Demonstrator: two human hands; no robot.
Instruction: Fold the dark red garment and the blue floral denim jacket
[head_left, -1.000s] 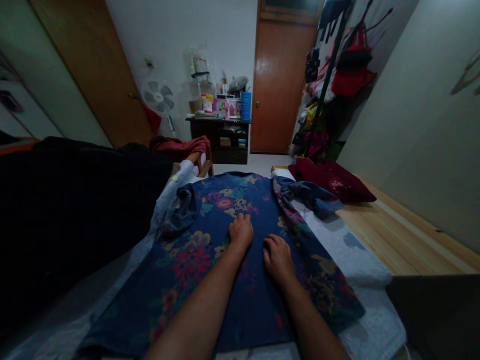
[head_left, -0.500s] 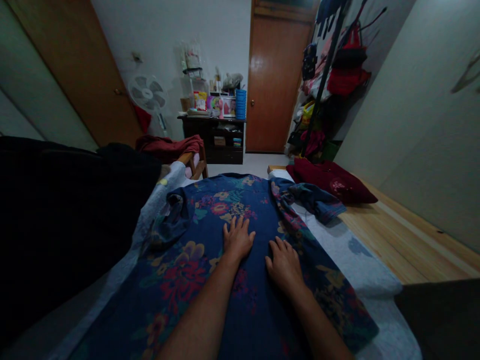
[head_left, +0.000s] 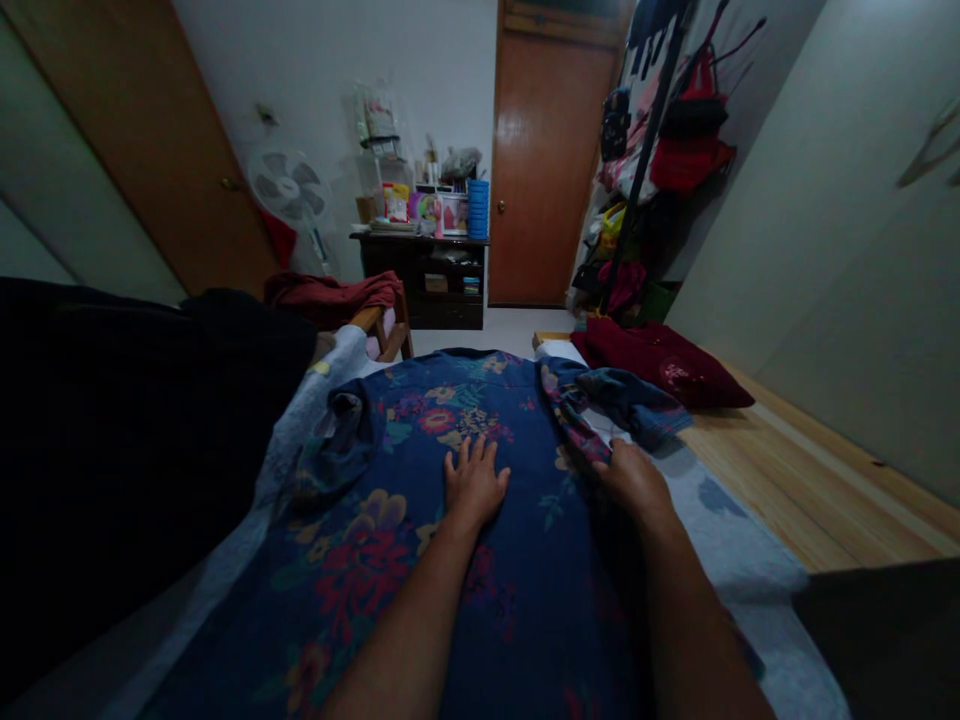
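A dark blue floral shirt (head_left: 420, 450) lies spread over a pale cloth (head_left: 720, 520), its collar end away from me. My left hand (head_left: 475, 485) rests flat on the middle of the shirt, fingers spread. At the shirt's right side, just below the bunched right sleeve (head_left: 637, 400), my right hand (head_left: 636, 482) has its fingers closed on the fabric edge. The left sleeve (head_left: 341, 445) is crumpled at the other side. My right forearm hides part of the lower right side of the shirt.
Black cloth (head_left: 142, 440) is heaped on the left. A maroon folded garment (head_left: 660, 365) lies on the wooden board (head_left: 810, 470) at right. Farther off stand a white fan (head_left: 289, 187), a dark cabinet (head_left: 420, 280) with goods on top, and a wooden door (head_left: 541, 170).
My right hand has moved right and slightly forward, from lying on the shirt's middle to gripping its right edge. My left hand stays in place.
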